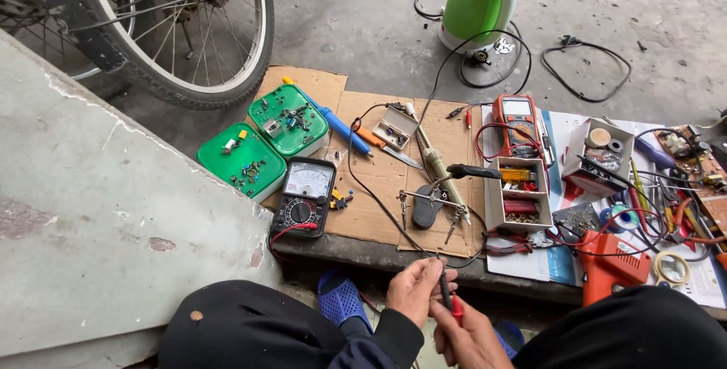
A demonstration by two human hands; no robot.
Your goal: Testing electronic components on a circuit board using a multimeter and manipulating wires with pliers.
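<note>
Together, our left hand [413, 289] and right hand [469, 335] close their fingers around black and red test probes [448, 297], just below the analogue multimeter [304, 197].

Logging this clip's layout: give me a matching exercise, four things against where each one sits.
Things:
1. analog meter
2. green kettle
3. glue gun
4. bicycle wheel

Places:
A. top left, on the concrete
B. near edge of the cardboard, beside the green trays
C. on the floor beyond the cardboard
D. far right, on the papers

Pairs: 1-B, 2-C, 3-D, 4-A
</note>
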